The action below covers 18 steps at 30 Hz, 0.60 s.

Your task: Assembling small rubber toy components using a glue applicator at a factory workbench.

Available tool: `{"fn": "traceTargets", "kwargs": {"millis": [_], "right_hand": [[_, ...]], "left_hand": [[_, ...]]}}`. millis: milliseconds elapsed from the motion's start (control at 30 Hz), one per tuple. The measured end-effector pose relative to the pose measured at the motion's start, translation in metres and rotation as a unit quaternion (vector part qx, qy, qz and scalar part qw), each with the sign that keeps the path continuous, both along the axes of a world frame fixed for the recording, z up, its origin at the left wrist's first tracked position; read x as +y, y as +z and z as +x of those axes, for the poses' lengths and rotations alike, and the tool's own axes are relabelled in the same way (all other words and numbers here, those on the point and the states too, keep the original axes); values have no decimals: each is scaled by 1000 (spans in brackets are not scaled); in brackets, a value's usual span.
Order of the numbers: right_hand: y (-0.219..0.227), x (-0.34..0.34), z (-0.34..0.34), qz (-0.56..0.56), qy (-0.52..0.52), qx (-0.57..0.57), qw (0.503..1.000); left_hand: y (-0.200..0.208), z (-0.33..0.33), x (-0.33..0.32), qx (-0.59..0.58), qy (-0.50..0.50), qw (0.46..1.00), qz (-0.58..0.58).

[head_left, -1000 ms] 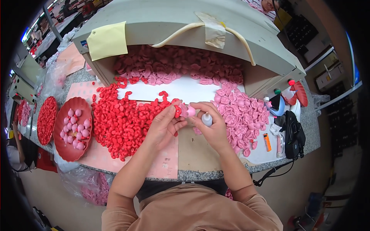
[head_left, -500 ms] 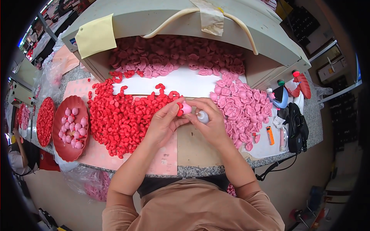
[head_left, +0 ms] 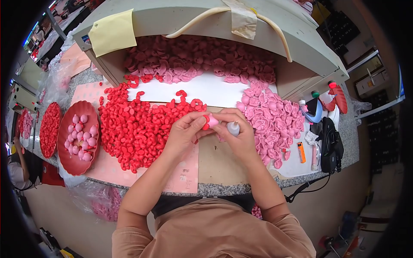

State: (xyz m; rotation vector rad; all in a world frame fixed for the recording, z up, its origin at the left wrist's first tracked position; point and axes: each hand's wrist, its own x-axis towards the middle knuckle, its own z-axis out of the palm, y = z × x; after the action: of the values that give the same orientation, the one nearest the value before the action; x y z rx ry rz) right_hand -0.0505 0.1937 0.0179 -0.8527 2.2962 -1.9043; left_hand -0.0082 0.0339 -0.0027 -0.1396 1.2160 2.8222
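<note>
Between both hands, over the bench's middle, is a small rounded pink plastic piece (head_left: 213,121) with a red curved piece (head_left: 206,123) against its left side. My left hand (head_left: 183,132) pinches the red piece between thumb and fingers. The fingertips of my right hand (head_left: 241,138) touch the pink piece. Tucked in that same hand is a small whitish squeeze bottle (head_left: 233,128). To the left of my hands spreads a heap of red curved pieces (head_left: 137,133); to the right lies a heap of pink shell-like pieces (head_left: 271,118).
A red scalloped tray (head_left: 66,159) at left holds joined pink and red pieces, beside a tray of red pieces (head_left: 50,129). A grey hood (head_left: 193,26) arches over more pink pieces. At right lie an orange tube (head_left: 302,152) and a black bag (head_left: 331,148). Someone sits far left.
The pink piece has turned slightly between my fingers, and my right hand with the bottle has shifted a little to the right. The whole view has also moved slightly.
</note>
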Motion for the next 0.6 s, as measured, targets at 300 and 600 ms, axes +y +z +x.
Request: {"fn": "traceTargets", "kwargs": {"millis": [300,600], "right_hand": [[4,9,-1,-44,99,-318,942],[-4,-1,9,-57,80,-172,980]], "left_hand": [[0,6,-2,9,19,993,-117],[4,8,0,44,5,987,-157]]}}
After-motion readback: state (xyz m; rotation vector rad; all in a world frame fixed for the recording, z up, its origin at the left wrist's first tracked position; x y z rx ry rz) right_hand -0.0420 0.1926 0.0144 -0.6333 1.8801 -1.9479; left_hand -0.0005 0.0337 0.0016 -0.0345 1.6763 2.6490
